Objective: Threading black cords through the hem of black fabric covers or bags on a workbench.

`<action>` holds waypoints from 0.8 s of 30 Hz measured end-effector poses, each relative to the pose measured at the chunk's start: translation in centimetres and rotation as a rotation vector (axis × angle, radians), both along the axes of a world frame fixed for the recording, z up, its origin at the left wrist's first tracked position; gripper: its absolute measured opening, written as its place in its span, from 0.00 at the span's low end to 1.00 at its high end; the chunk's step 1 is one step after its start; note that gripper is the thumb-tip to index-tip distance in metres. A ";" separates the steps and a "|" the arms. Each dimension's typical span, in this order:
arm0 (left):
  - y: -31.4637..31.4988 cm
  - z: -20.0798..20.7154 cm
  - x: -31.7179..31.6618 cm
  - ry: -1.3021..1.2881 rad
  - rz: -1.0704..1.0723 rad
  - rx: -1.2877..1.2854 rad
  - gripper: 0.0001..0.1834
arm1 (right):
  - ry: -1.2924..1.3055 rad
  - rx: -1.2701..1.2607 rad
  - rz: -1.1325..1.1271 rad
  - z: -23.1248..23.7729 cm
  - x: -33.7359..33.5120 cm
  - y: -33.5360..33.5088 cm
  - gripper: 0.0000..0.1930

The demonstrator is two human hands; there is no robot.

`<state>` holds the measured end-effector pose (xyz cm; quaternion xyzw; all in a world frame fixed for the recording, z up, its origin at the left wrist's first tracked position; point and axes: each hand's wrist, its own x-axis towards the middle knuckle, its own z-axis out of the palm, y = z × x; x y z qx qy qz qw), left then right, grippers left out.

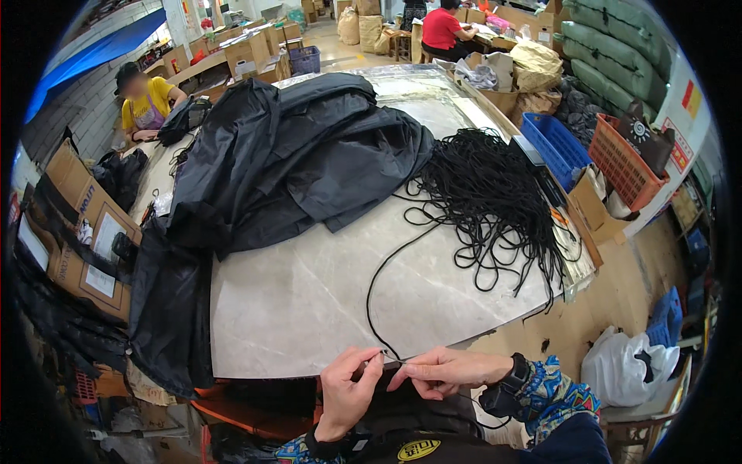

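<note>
At the near edge of the table, my left hand [349,389] is closed in a pinch, thumb against forefinger. A tiny pale thing shows at its fingertips, too small to name. Just to its right, my right hand [444,371] is closed on a black cord [371,298]. That cord curves down over the tabletop from a tangled heap of black cords [495,201] at the right. A thin dark length also trails below my right wrist. Black fabric [309,147] lies bunched across the table's left and far side, draping over the left edge.
The pale tabletop [309,309] spreads before me. Cardboard boxes [97,232] stand at the left. Along the right are a blue crate [553,147], an orange crate [626,162] and a white plastic bag [626,363]. One person in yellow [147,104] and another in red [444,31] sit farther off.
</note>
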<state>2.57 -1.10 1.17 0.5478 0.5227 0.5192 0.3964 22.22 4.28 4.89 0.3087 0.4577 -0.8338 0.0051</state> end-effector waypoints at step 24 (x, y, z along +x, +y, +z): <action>11.5 -1.6 1.4 0.226 -0.567 0.047 0.13 | 0.036 0.790 -0.577 2.6 1.1 -1.3 0.17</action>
